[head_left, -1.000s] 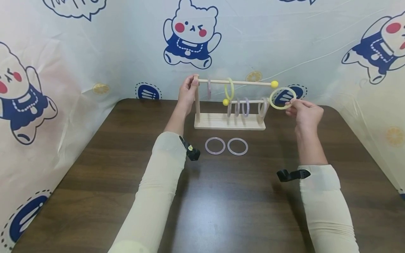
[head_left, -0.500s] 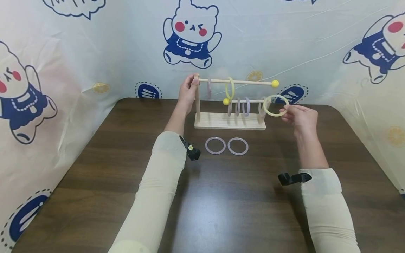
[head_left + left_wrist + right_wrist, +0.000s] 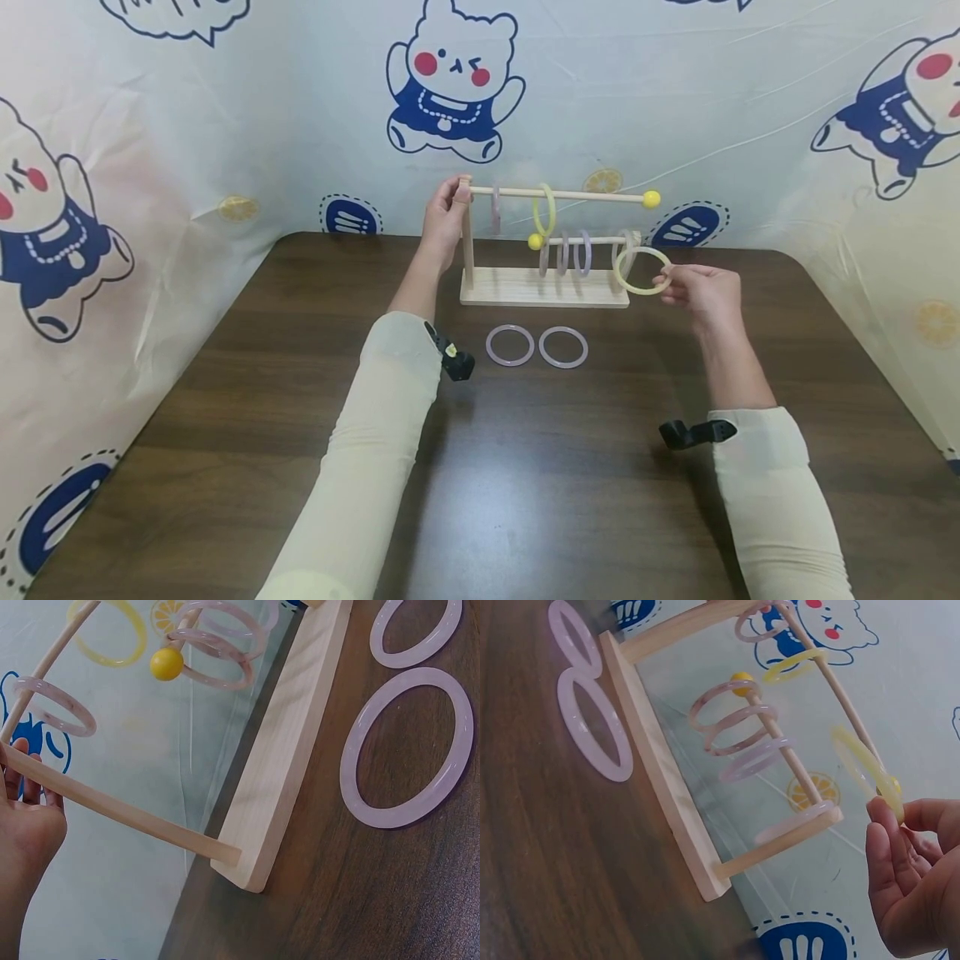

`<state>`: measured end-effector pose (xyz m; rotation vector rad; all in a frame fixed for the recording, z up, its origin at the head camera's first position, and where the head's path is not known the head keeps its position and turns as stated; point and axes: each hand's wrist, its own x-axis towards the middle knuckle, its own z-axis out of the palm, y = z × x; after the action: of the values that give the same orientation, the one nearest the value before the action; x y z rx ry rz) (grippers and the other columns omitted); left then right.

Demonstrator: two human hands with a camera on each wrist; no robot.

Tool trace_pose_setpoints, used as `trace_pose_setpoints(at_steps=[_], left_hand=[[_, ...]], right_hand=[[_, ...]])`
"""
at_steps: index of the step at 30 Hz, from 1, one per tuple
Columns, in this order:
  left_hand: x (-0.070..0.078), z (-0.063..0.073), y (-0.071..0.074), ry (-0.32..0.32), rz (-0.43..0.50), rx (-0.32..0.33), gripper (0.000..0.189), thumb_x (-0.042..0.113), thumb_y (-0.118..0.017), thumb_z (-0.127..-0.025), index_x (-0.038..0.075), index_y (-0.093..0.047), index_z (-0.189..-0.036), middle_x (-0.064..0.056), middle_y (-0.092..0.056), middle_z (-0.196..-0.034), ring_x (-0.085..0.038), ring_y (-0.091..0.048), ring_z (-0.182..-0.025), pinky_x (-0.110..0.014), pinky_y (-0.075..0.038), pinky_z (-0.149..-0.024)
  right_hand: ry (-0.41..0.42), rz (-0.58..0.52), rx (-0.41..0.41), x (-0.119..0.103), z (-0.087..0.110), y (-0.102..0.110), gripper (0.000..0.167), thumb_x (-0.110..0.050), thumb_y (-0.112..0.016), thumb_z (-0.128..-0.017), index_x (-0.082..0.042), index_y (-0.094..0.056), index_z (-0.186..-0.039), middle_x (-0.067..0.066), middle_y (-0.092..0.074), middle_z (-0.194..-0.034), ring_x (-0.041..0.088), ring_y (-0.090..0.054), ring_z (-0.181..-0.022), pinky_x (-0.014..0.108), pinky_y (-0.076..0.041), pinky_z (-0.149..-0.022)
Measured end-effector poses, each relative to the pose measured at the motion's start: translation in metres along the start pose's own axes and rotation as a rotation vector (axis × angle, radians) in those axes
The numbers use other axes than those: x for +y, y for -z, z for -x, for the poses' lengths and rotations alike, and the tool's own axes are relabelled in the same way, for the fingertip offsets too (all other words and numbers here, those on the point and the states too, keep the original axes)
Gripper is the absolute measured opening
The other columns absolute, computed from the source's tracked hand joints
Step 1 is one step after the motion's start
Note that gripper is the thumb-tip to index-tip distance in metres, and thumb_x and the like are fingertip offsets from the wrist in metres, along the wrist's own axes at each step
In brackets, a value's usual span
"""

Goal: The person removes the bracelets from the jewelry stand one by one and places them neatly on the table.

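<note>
Head view: the right hand (image 3: 705,295) pinches a yellow bangle (image 3: 637,292) near the right end of the wooden bangle rack (image 3: 543,287); the left hand (image 3: 445,217) grips its left post (image 3: 468,242). That bangle looks light, stiff, slippery, perhaps brittle, best held by its rim.

The pale wooden rack (image 3: 525,287) is smooth and matt. The round lilac rings (image 3: 349,765) and round yellow rings (image 3: 640,292) are glossy, plastic-looking. The dark brown wood-grain desk (image 3: 495,492) has a soft sheen.
</note>
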<state>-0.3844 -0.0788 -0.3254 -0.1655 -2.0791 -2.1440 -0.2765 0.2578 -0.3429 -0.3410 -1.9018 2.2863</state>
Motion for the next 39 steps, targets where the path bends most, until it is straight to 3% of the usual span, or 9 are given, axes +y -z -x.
trace_pose_setpoints(at_steps=[6,26,31,35,39], left_hand=[[0.0,0.0,0.002,0.008,0.004,0.008,0.044,0.037,-0.047,-0.092,0.014,-0.049,-0.13,-0.004,-0.053,-0.12,-0.014,-0.047,-0.111,-0.029,-0.033,-0.098],[0.0,-0.002,0.0,-0.003,0.0,-0.004,0.042,0.035,-0.048,-0.093,0.013,-0.049,-0.13,-0.004,-0.053,-0.124,-0.014,-0.047,-0.114,-0.027,-0.032,-0.098],[-0.001,-0.002,0.0,-0.004,-0.002,-0.007,0.042,0.034,-0.047,-0.094,0.013,-0.049,-0.13,-0.004,-0.053,-0.122,-0.014,-0.047,-0.113,-0.026,-0.033,-0.098],[-0.002,-0.002,0.0,-0.001,0.003,-0.003,0.042,0.034,-0.046,-0.094,0.014,-0.048,-0.13,-0.003,-0.052,-0.123,-0.013,-0.047,-0.113,-0.024,-0.033,-0.097],[-0.003,-0.003,0.0,-0.008,0.009,0.0,0.042,0.034,-0.047,-0.094,0.013,-0.049,-0.13,-0.004,-0.053,-0.123,-0.013,-0.047,-0.113,-0.023,-0.033,-0.096]], right_hand=[[0.001,0.013,-0.064,0.005,0.001,0.001,0.021,0.005,-0.057,-0.084,-0.003,-0.071,-0.071,0.007,-0.066,-0.062,0.01,-0.062,-0.049,0.021,-0.05,-0.048],[-0.073,0.236,-0.123,0.018,0.004,0.007,0.02,0.0,-0.06,-0.085,-0.008,-0.069,-0.069,0.004,-0.066,-0.06,0.008,-0.06,-0.049,0.021,-0.049,-0.048],[-0.057,0.351,-0.141,0.023,0.003,0.009,0.01,-0.004,-0.061,-0.085,0.004,-0.068,-0.084,0.002,-0.066,-0.061,0.008,-0.061,-0.05,0.022,-0.05,-0.051],[-0.047,0.438,-0.152,0.027,0.003,0.009,0.03,-0.007,-0.061,-0.086,0.018,-0.059,-0.102,0.001,-0.066,-0.061,0.006,-0.061,-0.051,0.023,-0.051,-0.053],[-0.042,0.474,-0.163,0.031,0.003,0.008,0.035,-0.007,-0.06,-0.087,0.022,-0.055,-0.107,-0.002,-0.065,-0.059,0.005,-0.061,-0.051,0.023,-0.051,-0.053]])
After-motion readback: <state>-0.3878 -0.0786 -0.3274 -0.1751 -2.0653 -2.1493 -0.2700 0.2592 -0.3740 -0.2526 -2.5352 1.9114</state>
